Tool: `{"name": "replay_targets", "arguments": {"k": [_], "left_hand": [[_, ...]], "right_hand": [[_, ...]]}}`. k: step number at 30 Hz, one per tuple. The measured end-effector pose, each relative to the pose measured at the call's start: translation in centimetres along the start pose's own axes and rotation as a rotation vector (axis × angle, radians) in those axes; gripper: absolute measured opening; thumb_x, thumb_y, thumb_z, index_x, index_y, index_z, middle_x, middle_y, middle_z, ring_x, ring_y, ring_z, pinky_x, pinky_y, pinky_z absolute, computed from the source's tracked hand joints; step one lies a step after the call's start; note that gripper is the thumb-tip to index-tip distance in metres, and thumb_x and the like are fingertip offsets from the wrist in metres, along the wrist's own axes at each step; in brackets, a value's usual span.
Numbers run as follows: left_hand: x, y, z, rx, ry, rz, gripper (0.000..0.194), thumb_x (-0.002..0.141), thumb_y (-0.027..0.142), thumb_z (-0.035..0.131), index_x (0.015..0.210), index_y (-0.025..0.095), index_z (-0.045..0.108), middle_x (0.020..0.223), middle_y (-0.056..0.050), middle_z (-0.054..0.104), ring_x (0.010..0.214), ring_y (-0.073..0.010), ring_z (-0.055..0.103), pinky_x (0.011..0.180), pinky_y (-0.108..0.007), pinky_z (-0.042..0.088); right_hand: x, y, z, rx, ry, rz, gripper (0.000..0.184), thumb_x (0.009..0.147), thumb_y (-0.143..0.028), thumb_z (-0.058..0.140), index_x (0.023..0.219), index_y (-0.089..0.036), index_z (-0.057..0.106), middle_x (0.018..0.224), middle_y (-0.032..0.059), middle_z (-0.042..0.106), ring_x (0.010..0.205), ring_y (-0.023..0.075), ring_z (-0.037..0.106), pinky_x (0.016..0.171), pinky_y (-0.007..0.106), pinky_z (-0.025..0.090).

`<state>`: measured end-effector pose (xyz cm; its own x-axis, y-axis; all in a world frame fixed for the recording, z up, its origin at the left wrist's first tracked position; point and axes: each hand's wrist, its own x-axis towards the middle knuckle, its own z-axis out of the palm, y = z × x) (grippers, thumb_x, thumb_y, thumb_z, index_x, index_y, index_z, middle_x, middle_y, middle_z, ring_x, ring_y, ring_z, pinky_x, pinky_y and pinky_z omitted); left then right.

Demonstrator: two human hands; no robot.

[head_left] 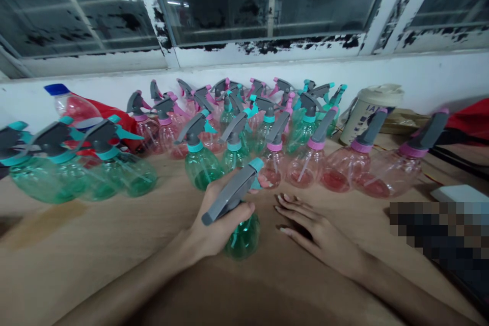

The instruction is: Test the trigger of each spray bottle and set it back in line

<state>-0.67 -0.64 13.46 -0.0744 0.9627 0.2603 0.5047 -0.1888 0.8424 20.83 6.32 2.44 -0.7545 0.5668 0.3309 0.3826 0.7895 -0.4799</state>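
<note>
My left hand (219,224) is wrapped around the neck of a green spray bottle (244,239) with a grey and teal trigger head, standing upright on the wooden table (160,285). To its right, my right hand (313,229) lies palm down on the tabletop, fingers stretched out and holding nothing. Just beyond my hands runs a row of spray bottles: a green one (204,168) behind my left hand, and pink ones such as this pink spray bottle (305,168) beyond my right. The collar of the held bottle is hidden by my fingers.
More green spray bottles (107,178) stand at the left, and several pink and green ones crowd against the wall. A clear bottle with a blue cap (74,104) leans at the back left. A printed cup (369,112) and a white box (460,194) are on the right.
</note>
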Motion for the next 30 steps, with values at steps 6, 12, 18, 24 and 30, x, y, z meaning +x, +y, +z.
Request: {"name": "replay_targets", "arguments": {"k": [6,12,18,24,30], "left_hand": [[0.1,0.6,-0.1,-0.03,-0.049,0.064,0.01,0.067,0.02,0.05,0.073,0.022,0.057,0.073,-0.001,0.058,0.061,-0.0159,0.054,0.057,-0.029,0.045],[0.1,0.2,0.0,0.071,-0.002,0.035,0.006,0.071,0.027,0.052,0.075,0.022,0.054,0.059,0.003,0.053,0.051,-0.0149,0.051,0.05,-0.028,0.043],[0.1,0.1,0.2,0.184,-0.009,0.078,0.018,0.072,0.026,0.052,0.088,0.022,0.058,0.056,0.004,0.053,0.046,-0.0135,0.049,0.047,-0.026,0.042],[0.2,-0.2,0.4,0.265,0.055,0.119,0.018,0.071,0.03,0.057,0.086,0.021,0.058,0.062,0.001,0.054,0.052,-0.0144,0.05,0.05,-0.027,0.043],[-0.1,-0.5,0.2,0.202,-0.004,0.1,0.034,0.072,0.033,0.06,0.104,0.021,0.059,0.07,-0.001,0.063,0.058,-0.0168,0.058,0.054,-0.028,0.048]], "right_hand": [[0.0,0.1,0.1,-0.019,-0.011,-0.002,0.043,0.089,-0.034,0.048,0.131,-0.027,0.044,0.137,0.0021,0.046,0.127,0.0211,0.039,0.106,0.046,0.032],[0.0,-0.1,0.0,-0.041,-0.039,0.019,0.043,0.089,-0.034,0.047,0.131,-0.024,0.044,0.137,0.003,0.045,0.128,0.0201,0.037,0.107,0.045,0.031],[0.0,0.0,0.0,-0.037,-0.039,0.015,0.043,0.09,-0.035,0.046,0.132,-0.025,0.043,0.138,0.0024,0.044,0.128,0.02,0.037,0.108,0.045,0.03],[0.0,0.0,0.0,-0.019,-0.021,0.01,0.042,0.089,-0.034,0.047,0.131,-0.025,0.045,0.137,0.0031,0.046,0.128,0.0208,0.038,0.107,0.045,0.032],[0.1,-0.1,-0.1,-0.015,-0.032,0.013,0.043,0.089,-0.035,0.047,0.13,-0.022,0.045,0.137,0.0042,0.046,0.128,0.0204,0.038,0.107,0.044,0.032]]}}
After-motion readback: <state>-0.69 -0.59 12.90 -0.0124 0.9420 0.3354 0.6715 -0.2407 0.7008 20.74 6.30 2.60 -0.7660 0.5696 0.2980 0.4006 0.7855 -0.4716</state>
